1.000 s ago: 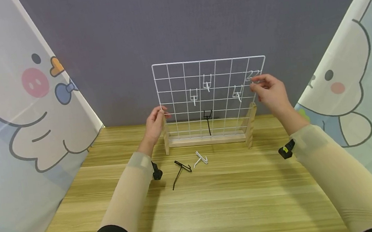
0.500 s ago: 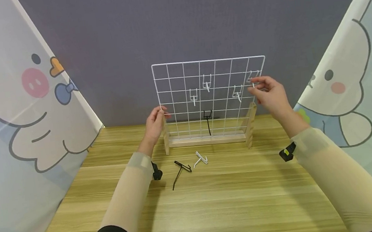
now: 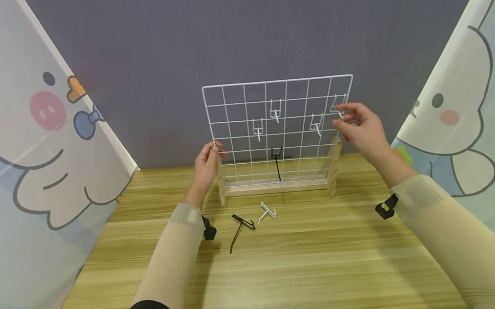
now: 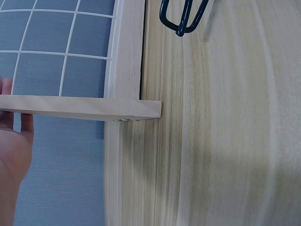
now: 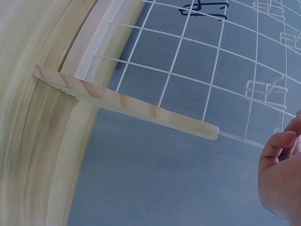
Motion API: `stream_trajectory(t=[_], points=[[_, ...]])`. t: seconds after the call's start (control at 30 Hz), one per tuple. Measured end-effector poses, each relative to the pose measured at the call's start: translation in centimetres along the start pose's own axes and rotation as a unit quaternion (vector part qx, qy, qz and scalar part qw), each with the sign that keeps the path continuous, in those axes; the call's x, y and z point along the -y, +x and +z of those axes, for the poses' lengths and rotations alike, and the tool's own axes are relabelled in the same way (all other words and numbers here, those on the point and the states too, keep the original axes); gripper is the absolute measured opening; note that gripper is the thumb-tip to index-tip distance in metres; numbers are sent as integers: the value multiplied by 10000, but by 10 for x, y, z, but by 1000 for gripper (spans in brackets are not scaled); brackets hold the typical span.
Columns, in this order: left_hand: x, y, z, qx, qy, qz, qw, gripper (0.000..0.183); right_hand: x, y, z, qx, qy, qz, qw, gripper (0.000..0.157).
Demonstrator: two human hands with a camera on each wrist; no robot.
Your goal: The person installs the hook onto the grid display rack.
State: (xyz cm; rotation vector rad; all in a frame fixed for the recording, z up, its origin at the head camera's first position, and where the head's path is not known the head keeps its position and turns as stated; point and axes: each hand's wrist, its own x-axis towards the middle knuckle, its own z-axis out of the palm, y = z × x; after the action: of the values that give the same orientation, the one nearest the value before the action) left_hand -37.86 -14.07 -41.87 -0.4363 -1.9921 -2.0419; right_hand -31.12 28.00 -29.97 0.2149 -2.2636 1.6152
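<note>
A white wire grid panel (image 3: 290,105) stands upright in a wooden base (image 3: 274,187). With fingers and thumb, my left hand (image 3: 205,166) grips the left edge of the panel at the top of the wooden side leg (image 4: 80,106). At the panel's upper right, my right hand (image 3: 362,126) has its curled fingers and thumb around the prong of a white hook (image 3: 335,107); the hook's loops are at a grid bar. How firmly the fingertips hold it is hard to see, and the right wrist view cuts them off. Several other white hooks (image 3: 275,111) and a black hook (image 3: 276,157) hang on the grid.
A loose black hook (image 3: 240,226) and a loose white hook (image 3: 267,212) lie on the wooden table (image 3: 311,260) in front of the base. A grey wall (image 3: 236,27) rises behind the panel, with printed cloth hangings (image 3: 8,132) at both sides.
My right hand has shifted slightly downward and to the right, and the thumb has spread from the index finger. The white hook's prong now shows between them. My left hand stays put.
</note>
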Motion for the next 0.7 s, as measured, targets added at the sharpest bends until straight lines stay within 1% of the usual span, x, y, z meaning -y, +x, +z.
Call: stream_trajectory(t=[0.2, 0.4, 0.5, 0.7], points=[[0, -1, 0, -8, 29, -12, 10000, 37, 1, -4, -2, -40, 102, -6, 9999, 44], [1, -1, 0, 9, 42, -25, 10000, 37, -4, -12, -8, -23, 17, 103, 9999, 47], [1, 0, 0, 32, 102, -26, 9999, 40, -8, -19, -12, 79, -13, 197, 9998, 47], [-1, 0, 0, 30, 87, 20, 10000, 41, -18, -36, -15, 439, 106, 327, 9984, 35]])
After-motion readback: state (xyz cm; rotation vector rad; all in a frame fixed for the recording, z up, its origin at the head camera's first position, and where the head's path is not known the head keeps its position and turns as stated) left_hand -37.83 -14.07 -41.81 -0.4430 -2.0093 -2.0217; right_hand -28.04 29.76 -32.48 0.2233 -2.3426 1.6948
